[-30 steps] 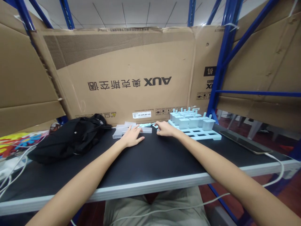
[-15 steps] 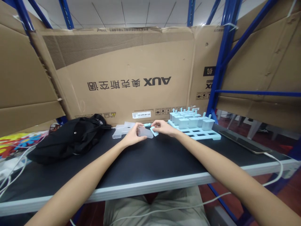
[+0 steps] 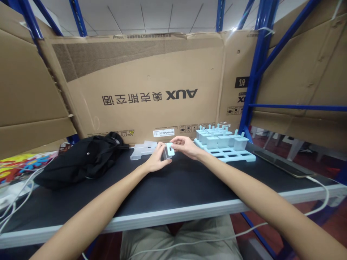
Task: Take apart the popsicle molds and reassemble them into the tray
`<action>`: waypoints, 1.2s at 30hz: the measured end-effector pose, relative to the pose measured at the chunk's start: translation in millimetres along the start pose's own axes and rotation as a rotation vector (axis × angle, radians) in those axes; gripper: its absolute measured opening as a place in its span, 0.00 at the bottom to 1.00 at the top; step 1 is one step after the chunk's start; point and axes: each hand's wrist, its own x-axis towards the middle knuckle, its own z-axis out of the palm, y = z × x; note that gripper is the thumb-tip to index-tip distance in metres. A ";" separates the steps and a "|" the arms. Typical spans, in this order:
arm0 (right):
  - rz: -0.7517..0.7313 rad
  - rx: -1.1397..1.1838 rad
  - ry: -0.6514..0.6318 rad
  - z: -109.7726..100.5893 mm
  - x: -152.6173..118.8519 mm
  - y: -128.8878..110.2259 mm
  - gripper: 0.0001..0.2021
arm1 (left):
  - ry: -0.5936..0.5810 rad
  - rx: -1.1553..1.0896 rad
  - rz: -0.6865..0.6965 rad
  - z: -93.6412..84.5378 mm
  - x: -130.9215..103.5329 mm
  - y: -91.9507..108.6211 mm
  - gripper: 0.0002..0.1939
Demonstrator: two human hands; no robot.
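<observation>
My left hand [image 3: 157, 159] grips a small clear mould cup [image 3: 166, 153] near the back middle of the black table. A light-blue lid [image 3: 170, 149] covers the cup's open end, which faces right, and my right hand [image 3: 185, 147] pinches this lid. To the left of the hands lie several clear plastic pieces [image 3: 141, 150]. At the right stands a light-blue rack [image 3: 233, 156] holding several lidded moulds [image 3: 213, 142] with upright stick handles; some slots at its front hold nothing.
A black cloth bag [image 3: 81, 159] lies at the left, beside colourful items [image 3: 32, 161] and white cables. A phone [image 3: 282, 164] with a white cable rests at the right. Cardboard [image 3: 146, 72] and blue posts [image 3: 253, 72] surround the table [image 3: 173, 216].
My right hand has moved left and brought the light-blue lid against the clear cup. My left hand has turned the cup so its end faces the lid.
</observation>
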 end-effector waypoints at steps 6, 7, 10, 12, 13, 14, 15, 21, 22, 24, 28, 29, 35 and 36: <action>-0.065 -0.037 0.030 7.9 0.5 12.1 0.17 | -0.066 0.041 0.044 2.8 -0.4 -2.1 0.24; -0.073 -0.041 0.031 8.7 0.2 12.5 0.17 | -0.077 0.038 0.052 3.5 -0.6 -3.5 0.24; -0.069 -0.039 0.020 11.8 -1.4 12.3 0.16 | -0.086 0.022 0.068 6.6 -2.1 -7.6 0.29; -0.052 -0.035 0.004 14.1 -2.5 12.1 0.16 | -0.079 0.001 0.052 8.6 -3.7 -9.9 0.36; -0.044 -0.028 0.002 15.1 -2.8 12.2 0.16 | -0.073 -0.016 0.038 9.4 -4.6 -10.8 0.39; -0.037 -0.020 0.007 15.9 -3.0 12.6 0.16 | -0.064 -0.038 0.024 10.0 -5.4 -11.6 0.41; -0.032 -0.011 0.018 16.5 -2.9 13.2 0.15 | -0.054 -0.061 0.016 10.5 -6.1 -12.3 0.42; -0.019 0.031 0.125 21.4 -2.8 20.5 0.15 | -0.032 -0.116 0.065 11.3 -7.0 -15.5 0.38; -0.021 0.036 0.133 23.2 -3.6 21.8 0.14 | -0.034 -0.110 0.075 11.4 -6.9 -15.5 0.35; -0.024 0.038 0.132 26.1 -5.4 23.8 0.14 | -0.025 -0.100 0.080 11.7 -6.7 -14.8 0.29; -0.027 -0.200 0.023 17.9 1.3 23.3 0.08 | 0.041 -0.116 0.009 12.3 -6.7 -14.7 0.21; -0.033 -0.375 0.002 10.9 7.0 22.3 0.07 | 0.056 -0.134 -0.020 12.4 -6.8 -15.6 0.21; 0.022 -1.109 0.015 -52.0 65.6 28.2 0.09 | 0.015 -0.206 -0.117 10.6 -7.2 -21.2 0.17; 0.042 -1.160 -0.011 -60.2 75.2 33.1 0.09 | -0.002 -0.207 -0.124 9.9 -6.6 -21.2 0.17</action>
